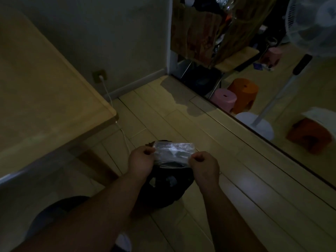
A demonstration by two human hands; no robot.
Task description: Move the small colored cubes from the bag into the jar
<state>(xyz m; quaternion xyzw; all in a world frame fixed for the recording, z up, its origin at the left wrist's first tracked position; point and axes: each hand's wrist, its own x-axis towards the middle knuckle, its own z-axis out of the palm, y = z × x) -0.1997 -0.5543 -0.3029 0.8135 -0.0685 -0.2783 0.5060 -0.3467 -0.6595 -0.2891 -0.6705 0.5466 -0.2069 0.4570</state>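
A dim room is seen from above, looking down at two bare forearms stretched forward over a pale wooden floor (227, 160). A clear plastic bag (172, 150) is held up between the two hands, stretched flat and level in the air. The left hand (141, 159) is curled closed, with the bag's left edge pinched between thumb and fingers. The right hand (204, 165) is curled the same way, with the bag's right edge pinched. The bag is crinkled and catches the light; whether any cubes are inside cannot be told in the darkness. No jar can be made out.

Directly beneath the bag and hands, a dark rounded object (163, 186) is seen on the floor; its nature cannot be told. A light wooden table (45, 88) fills the left side. A white cable (109, 95) is plugged into a wall socket (99, 76) and trails down behind the table corner. To the right, a pink stool (224, 100) and an orange stool (244, 91) are set just beside each other, near the round white base of a standing fan (254, 124).
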